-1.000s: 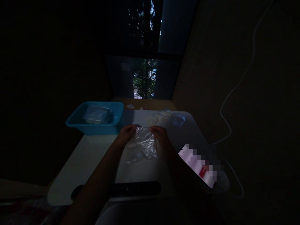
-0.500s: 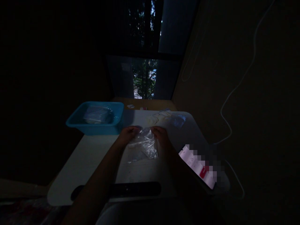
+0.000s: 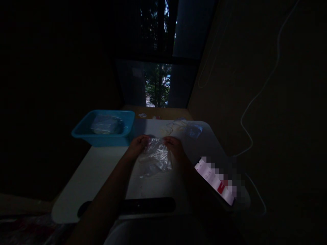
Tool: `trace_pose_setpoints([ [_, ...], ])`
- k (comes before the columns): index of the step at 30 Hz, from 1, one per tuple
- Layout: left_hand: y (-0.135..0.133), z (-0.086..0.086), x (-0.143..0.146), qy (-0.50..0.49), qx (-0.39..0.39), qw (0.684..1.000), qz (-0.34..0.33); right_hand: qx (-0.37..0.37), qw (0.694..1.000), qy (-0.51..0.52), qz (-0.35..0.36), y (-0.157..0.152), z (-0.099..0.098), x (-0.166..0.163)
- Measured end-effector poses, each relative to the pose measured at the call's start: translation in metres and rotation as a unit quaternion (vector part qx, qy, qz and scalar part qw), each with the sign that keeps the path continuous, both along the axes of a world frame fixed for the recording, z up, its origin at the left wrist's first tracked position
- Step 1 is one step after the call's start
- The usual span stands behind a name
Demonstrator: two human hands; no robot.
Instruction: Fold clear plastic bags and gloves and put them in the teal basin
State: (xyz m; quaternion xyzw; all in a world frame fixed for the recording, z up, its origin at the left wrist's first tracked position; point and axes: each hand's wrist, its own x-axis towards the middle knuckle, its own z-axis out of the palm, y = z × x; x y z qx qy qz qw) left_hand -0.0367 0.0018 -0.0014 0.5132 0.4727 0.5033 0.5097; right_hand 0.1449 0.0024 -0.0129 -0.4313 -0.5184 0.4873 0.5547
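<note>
A clear plastic bag (image 3: pixel 157 158) hangs between my two hands over the white table, its top edge stretched across and its lower part crumpled. My left hand (image 3: pixel 138 145) pinches the upper left corner, fingers closed. At the upper right corner my right hand (image 3: pixel 174 145) grips the same bag, also closed. The room is dim, so the fingertips are hard to make out. Beyond the hands, pale, thin, crumpled pieces (image 3: pixel 172 126) lie beside another clear plastic bag (image 3: pixel 193 130).
A blue basin (image 3: pixel 109 140) holding a plastic-wrapped white packet (image 3: pixel 104 124) stands at the back left of the table (image 3: pixel 92 173). To the right lies a lit phone (image 3: pixel 214 182). A dark slot (image 3: pixel 150 205) runs along the near edge. A white cable (image 3: pixel 246 115) hangs down the right wall.
Both hands have drawn slightly closer together, and the bag's top edge lies straighter between them. The rest of the table looks the same.
</note>
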Motion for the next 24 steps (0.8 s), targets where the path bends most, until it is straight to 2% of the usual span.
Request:
trace_pose_setpoints([
  [4, -0.001, -0.001, 0.000, -0.013, 0.021, 0.999, -0.030, 0.011, 1.000, -0.002, 0.012, 0.001, -0.003, 0.000],
  [9, 0.001, -0.004, -0.002, 0.006, 0.023, 0.999, -0.024, 0.025, 0.999, -0.022, 0.024, 0.002, -0.007, 0.002],
  [15, 0.005, -0.007, -0.005, 0.029, 0.041, 0.999, -0.023, 0.133, 0.987, -0.084, 0.037, 0.002, -0.003, 0.004],
  [19, 0.007, -0.009, -0.006, 0.041, 0.043, 0.998, -0.025, 0.124, 0.987, -0.101, 0.027, 0.002, 0.000, 0.004],
  [24, 0.010, -0.013, -0.006, 0.059, 0.034, 0.997, -0.030, 0.123, 0.990, -0.068, 0.020, 0.001, -0.001, 0.005],
])
